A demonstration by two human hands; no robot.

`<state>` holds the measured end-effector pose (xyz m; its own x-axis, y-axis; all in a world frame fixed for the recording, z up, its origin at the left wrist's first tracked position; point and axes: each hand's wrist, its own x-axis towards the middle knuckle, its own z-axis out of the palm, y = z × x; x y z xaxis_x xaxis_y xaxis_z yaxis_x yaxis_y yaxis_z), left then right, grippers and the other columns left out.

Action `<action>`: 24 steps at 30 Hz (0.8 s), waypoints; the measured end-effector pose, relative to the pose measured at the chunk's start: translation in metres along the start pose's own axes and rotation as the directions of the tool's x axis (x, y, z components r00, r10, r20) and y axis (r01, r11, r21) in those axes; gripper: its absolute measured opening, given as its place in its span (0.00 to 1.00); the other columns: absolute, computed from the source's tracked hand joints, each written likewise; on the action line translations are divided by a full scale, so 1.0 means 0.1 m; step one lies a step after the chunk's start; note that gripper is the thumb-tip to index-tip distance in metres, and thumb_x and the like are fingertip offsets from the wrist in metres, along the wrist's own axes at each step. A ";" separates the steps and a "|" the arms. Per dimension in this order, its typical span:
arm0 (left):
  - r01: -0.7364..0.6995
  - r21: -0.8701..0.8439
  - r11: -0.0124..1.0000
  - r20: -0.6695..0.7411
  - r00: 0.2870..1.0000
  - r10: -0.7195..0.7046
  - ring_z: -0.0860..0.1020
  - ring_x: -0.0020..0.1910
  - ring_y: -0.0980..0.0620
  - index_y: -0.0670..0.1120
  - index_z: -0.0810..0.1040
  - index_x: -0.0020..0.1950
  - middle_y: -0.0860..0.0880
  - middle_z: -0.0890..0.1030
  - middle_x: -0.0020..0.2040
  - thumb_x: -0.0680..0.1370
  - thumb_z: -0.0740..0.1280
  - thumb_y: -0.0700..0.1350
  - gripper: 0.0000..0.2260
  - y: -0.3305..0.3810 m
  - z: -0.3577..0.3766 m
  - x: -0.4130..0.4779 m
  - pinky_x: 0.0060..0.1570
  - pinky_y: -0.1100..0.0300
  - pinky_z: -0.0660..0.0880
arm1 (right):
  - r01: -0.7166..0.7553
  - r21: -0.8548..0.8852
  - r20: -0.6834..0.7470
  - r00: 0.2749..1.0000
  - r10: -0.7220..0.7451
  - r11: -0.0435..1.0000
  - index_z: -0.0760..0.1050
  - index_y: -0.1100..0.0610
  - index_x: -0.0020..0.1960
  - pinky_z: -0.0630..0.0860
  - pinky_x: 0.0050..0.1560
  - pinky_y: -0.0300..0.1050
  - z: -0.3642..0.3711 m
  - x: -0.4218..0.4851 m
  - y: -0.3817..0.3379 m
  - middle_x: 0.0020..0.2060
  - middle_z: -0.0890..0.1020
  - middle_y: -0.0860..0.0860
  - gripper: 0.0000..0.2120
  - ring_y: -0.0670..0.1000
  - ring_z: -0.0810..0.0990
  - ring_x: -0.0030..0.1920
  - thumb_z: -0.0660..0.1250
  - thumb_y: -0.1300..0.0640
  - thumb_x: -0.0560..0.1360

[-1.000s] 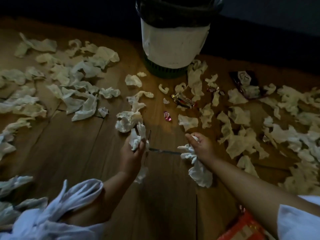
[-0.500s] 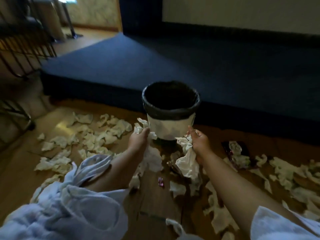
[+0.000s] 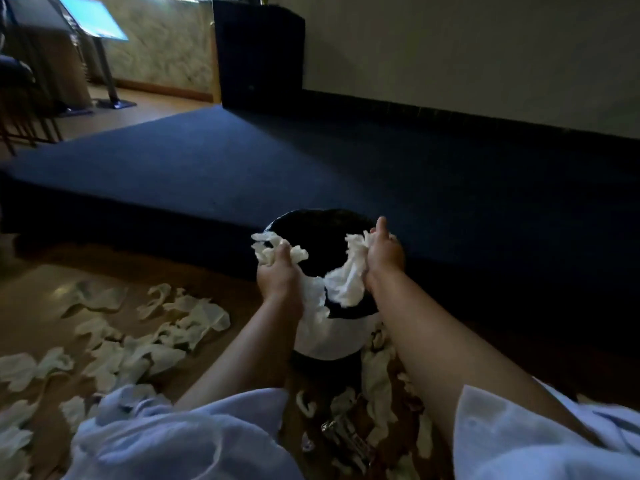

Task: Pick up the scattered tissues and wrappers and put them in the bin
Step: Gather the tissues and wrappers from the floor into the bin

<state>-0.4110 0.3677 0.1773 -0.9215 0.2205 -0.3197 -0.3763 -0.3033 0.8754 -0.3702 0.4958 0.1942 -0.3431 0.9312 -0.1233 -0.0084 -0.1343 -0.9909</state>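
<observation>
Left hand (image 3: 278, 275) and right hand (image 3: 384, 252) each clenched a tissue wad (image 3: 346, 278) above the bin (image 3: 346, 337) mouth; we judged release should happen low, inside rim. Scattered tissues (image 3: 194, 315) lay near left on floor.

Both hands are over the mouth of the bin (image 3: 332, 336). The left hand (image 3: 278, 276) grips a crumpled tissue wad (image 3: 268, 247) at the near-left rim, and a loose tail hangs down the bin's white side. The right hand (image 3: 385, 253) grips a second wad (image 3: 346, 277) with one finger pointing up, and this tissue trails across the black-lined opening. The bin stands on the wooden floor (image 3: 38, 306), just in front of a dark blue platform (image 3: 311, 161). Scattered tissues (image 3: 194, 317) lie to the left. A shiny wrapper (image 3: 341, 432) lies near the bin's base, between the forearms.
</observation>
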 end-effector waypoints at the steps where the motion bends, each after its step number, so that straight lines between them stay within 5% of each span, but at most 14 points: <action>1: -0.003 -0.030 1.000 -0.005 1.000 0.003 0.78 0.50 0.47 0.38 0.75 0.61 0.42 0.79 0.51 0.77 0.65 0.50 0.18 -0.02 0.06 0.06 0.49 0.56 0.72 | 0.010 0.007 0.001 1.000 -0.010 1.000 0.76 0.64 0.55 0.72 0.37 0.26 0.06 0.08 -0.02 0.47 0.78 0.55 0.22 0.53 0.78 0.48 0.54 0.46 0.80; 4: -0.001 -0.064 0.998 -0.047 0.999 -0.002 0.78 0.55 0.44 0.40 0.75 0.61 0.42 0.80 0.54 0.76 0.65 0.51 0.18 -0.08 0.10 0.20 0.58 0.52 0.74 | -0.066 0.071 0.063 0.996 0.062 0.995 0.71 0.67 0.62 0.70 0.28 0.28 0.14 0.20 0.02 0.50 0.77 0.57 0.23 0.53 0.77 0.46 0.51 0.49 0.81; 8: 0.020 -0.087 0.996 -0.089 0.996 -0.028 0.79 0.52 0.46 0.42 0.75 0.61 0.45 0.79 0.50 0.76 0.65 0.51 0.17 -0.20 0.06 0.31 0.56 0.53 0.75 | -0.236 0.065 0.243 0.946 0.214 0.970 0.71 0.60 0.63 0.71 0.52 0.46 0.09 0.23 0.17 0.61 0.74 0.54 0.24 0.57 0.75 0.60 0.51 0.43 0.80; 11: 0.030 -0.071 0.997 -0.081 0.996 -0.035 0.79 0.50 0.46 0.42 0.75 0.60 0.45 0.80 0.50 0.76 0.64 0.52 0.18 -0.25 0.08 0.33 0.58 0.51 0.75 | 0.109 -0.409 0.251 0.968 -0.003 0.906 0.73 0.62 0.59 0.70 0.50 0.45 -0.11 0.20 0.21 0.56 0.77 0.58 0.19 0.58 0.75 0.55 0.54 0.49 0.80; 13: 0.007 -0.060 0.998 -0.060 0.998 -0.010 0.80 0.53 0.46 0.42 0.75 0.60 0.44 0.81 0.52 0.76 0.65 0.52 0.18 -0.25 0.13 0.33 0.59 0.51 0.75 | 0.347 -0.569 0.326 0.927 -0.183 0.746 0.75 0.59 0.53 0.70 0.41 0.42 -0.28 0.17 0.30 0.47 0.79 0.55 0.12 0.53 0.76 0.47 0.56 0.54 0.80; 15: -0.003 -0.058 0.998 -0.046 0.999 0.000 0.79 0.55 0.45 0.43 0.74 0.62 0.43 0.80 0.55 0.77 0.64 0.52 0.18 -0.24 0.20 0.33 0.61 0.50 0.73 | 0.471 -0.691 0.392 0.881 -0.264 0.548 0.76 0.58 0.53 0.71 0.50 0.44 -0.42 0.17 0.51 0.51 0.80 0.56 0.12 0.54 0.76 0.51 0.56 0.54 0.79; 18: 0.013 -0.073 0.997 -0.011 1.000 -0.014 0.77 0.57 0.45 0.42 0.72 0.64 0.43 0.78 0.58 0.78 0.64 0.52 0.19 -0.23 0.36 0.29 0.63 0.50 0.72 | 0.545 -0.788 0.475 0.834 -0.280 0.287 0.70 0.56 0.65 0.51 0.72 0.50 -0.48 0.15 0.81 0.66 0.73 0.53 0.18 0.54 0.60 0.73 0.51 0.52 0.81; 20: 0.028 -0.098 0.995 0.003 1.000 -0.028 0.77 0.56 0.46 0.42 0.72 0.62 0.43 0.78 0.56 0.78 0.63 0.52 0.18 -0.21 0.45 0.32 0.62 0.50 0.72 | 0.548 -0.783 0.471 0.831 -0.294 0.295 0.64 0.55 0.71 0.43 0.74 0.50 -0.47 0.12 0.85 0.71 0.66 0.50 0.20 0.52 0.50 0.76 0.49 0.51 0.81; 24: -0.115 -0.101 0.988 -0.060 0.992 0.109 0.77 0.52 0.48 0.45 0.72 0.58 0.46 0.78 0.51 0.78 0.62 0.50 0.12 -0.15 0.59 0.46 0.59 0.55 0.73 | 0.534 -0.793 0.476 0.844 -0.248 0.292 0.58 0.55 0.74 0.40 0.74 0.49 -0.46 0.13 0.81 0.74 0.60 0.50 0.23 0.51 0.45 0.76 0.47 0.50 0.82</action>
<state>-0.4424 0.4378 0.1705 -0.9612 0.1298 -0.2433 -0.2756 -0.4186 0.8653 -0.3320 0.5122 0.1098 -0.7346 0.6576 0.1672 0.5598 0.7266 -0.3984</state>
